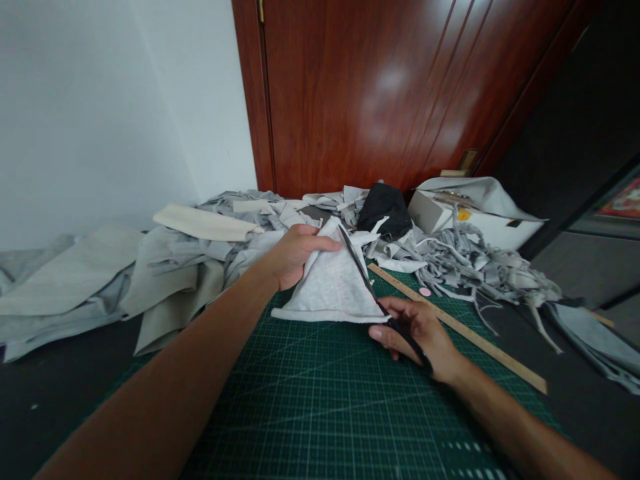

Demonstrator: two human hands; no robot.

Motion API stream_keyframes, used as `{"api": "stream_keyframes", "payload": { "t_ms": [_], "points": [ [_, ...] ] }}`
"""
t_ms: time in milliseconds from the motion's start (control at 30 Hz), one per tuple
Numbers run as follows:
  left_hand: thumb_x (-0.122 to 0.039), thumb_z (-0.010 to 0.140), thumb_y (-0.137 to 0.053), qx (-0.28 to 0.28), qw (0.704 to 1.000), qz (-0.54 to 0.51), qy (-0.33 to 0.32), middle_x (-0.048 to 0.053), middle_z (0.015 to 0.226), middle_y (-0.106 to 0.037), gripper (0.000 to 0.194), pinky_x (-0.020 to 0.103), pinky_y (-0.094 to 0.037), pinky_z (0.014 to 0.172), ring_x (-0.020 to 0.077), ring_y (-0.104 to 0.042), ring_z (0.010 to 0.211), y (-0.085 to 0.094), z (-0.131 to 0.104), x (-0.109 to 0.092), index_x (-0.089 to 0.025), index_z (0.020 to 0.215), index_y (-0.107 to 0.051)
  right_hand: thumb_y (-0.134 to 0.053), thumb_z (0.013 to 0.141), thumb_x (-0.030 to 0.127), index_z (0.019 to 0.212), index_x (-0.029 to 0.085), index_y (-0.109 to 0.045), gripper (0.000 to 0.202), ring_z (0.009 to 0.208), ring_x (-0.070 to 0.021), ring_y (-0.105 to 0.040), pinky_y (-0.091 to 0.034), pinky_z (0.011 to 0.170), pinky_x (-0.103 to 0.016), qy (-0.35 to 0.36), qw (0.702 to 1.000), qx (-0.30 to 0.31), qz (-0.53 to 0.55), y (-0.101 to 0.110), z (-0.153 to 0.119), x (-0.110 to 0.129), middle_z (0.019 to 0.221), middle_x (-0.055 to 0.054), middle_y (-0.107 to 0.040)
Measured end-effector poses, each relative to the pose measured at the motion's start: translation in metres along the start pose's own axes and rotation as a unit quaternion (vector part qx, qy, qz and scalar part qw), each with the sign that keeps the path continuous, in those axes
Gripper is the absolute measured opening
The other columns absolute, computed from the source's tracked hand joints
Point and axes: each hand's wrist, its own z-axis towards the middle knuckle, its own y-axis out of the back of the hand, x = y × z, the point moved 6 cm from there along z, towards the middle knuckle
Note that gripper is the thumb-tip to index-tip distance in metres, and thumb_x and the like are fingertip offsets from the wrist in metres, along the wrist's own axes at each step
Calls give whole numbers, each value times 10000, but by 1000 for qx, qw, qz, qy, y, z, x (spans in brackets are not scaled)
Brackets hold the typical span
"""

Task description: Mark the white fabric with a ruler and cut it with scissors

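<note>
My left hand (299,255) pinches the upper left part of a light grey cloth piece (334,287), thumb on top. The cloth hangs above the green cutting mat (320,400) and widens toward a thick lower edge. My right hand (413,333) is closed around the handles of black scissors (406,340). Their blades point up and away along the cloth's right edge, with the tip near my left thumb. Whether the blades are parted is hard to tell.
A wooden ruler (470,337) lies diagonally on the mat's right, near a pink disc (425,292). Cloth pieces (175,267) are heaped left and behind. A black cloth (384,208), a white box (480,220) and tangled grey strips (465,257) sit at the back right.
</note>
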Motion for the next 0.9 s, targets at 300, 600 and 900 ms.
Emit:
{"api": "stream_keyframes", "payload": {
  "t_ms": [300,600,900],
  "points": [
    [-101,591,-871,-1,1000,5,7,93,764,-766,204,373,-591,750,215,-728,702,1,1,1,-96,767,-767,-952,732,514,960,174,-730,465,489,-96,-470,-443,420,-202,-2,1000,-3,3,0,0,0,645,53,-556],
    [-106,585,-884,-5,1000,9,8,96,765,-756,226,390,-587,760,222,-728,702,3,1,1,-91,766,-750,-943,760,482,1031,165,-746,461,479,-90,-437,-429,419,-196,-10,1000,-2,6,0,0,-5,619,63,-549],
    [-98,600,-861,7,1000,11,-10,77,811,-758,290,368,-564,758,196,-709,715,3,2,-1,-100,859,-729,-951,733,506,1024,153,-751,499,465,-89,-449,-436,407,-193,-15,1000,-18,2,1,1,-3,602,64,-552]
  ]
}}
